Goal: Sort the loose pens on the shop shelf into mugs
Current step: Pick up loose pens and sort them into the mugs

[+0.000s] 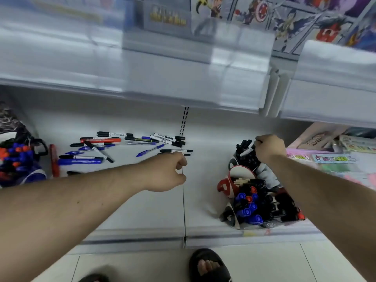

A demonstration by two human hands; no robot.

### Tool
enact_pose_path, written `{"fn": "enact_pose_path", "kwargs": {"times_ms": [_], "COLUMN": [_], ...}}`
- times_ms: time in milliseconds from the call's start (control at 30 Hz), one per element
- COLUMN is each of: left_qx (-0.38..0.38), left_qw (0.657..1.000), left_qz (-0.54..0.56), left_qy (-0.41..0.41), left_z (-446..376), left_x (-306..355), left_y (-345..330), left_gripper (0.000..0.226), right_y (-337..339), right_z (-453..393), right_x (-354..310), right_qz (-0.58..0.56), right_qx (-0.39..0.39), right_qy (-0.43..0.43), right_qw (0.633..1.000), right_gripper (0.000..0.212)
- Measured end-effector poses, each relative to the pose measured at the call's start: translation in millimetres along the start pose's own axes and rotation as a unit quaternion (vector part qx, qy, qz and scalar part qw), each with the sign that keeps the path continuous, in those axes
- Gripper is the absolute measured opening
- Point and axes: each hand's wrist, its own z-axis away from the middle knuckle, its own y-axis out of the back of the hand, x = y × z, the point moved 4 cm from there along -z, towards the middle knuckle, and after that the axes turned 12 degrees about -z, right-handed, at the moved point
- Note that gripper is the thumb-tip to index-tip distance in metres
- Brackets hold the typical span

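Loose pens point(126, 145) in black, blue and red lie scattered on the white shelf point(146, 208) at the back left and middle. My left hand point(169, 173) hovers with curled fingers just in front of two black-capped pens point(176, 152); I cannot tell if it holds anything. My right hand point(268, 147) pinches a white pen with a black cap point(247, 151) over the far mug point(247, 157) of black pens. A red and white mug point(234, 180) stands nearer, and another mug point(252, 212), packed with blue, black and red pens, stands nearest.
A dark mug point(18, 161) packed with blue and red pens stands at the far left, a red marker point(54, 161) beside it. Pink stationery packs point(329, 159) lie at the right. An upper shelf point(142, 78) overhangs. My sandalled foot point(209, 265) is on the tiled floor.
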Motion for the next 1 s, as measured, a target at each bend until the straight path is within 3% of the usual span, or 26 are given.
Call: {"fn": "enact_pose_path", "kwargs": {"times_ms": [267, 333, 400, 600, 767, 900, 1000], "left_qx": [-0.034, -0.04, -0.045, -0.043, 0.029, 0.108, 0.131], "left_qw": [0.999, 0.998, 0.996, 0.991, 0.978, 0.957, 0.941], "left_qz": [0.032, 0.042, 0.056, 0.101, 0.173, 0.211, 0.235], "left_qy": [0.029, 0.038, 0.048, 0.075, 0.111, 0.164, 0.204], "left_z": [3.2, 2.7, 2.2, 12.0, 25.5, 35.3, 39.5], "left_x": [-14.2, -16.6, -18.1, -29.7, -58.8, -111.4, -146.2], "left_y": [-10.2, -11.9, -13.0, -2.9, 30.6, 43.6, 30.9], "left_gripper": [0.043, 0.043, 0.044, 0.044, 0.036, 0.036, 0.034], "right_y": [-64.9, -86.1, -95.9, -92.2, -114.0, -145.0, -177.5], "right_z": [-8.9, -6.0, -2.8, 3.6, 20.5, 24.0, 17.5], "right_x": [9.9, 15.6, 16.6, -16.5, -79.5, -113.7, -127.2], "right_qz": [0.147, 0.212, 0.207, 0.196, 0.165, 0.17, 0.18], "right_qx": [-0.045, -0.11, -0.135, -0.135, -0.173, -0.218, -0.259], "right_qy": [-0.027, -0.012, -0.012, 0.028, 0.164, 0.175, 0.176], "right_qw": [0.988, 0.971, 0.969, 0.971, 0.957, 0.945, 0.932], "right_gripper": [0.019, 0.036, 0.052, 0.058, 0.054, 0.054, 0.069]}}
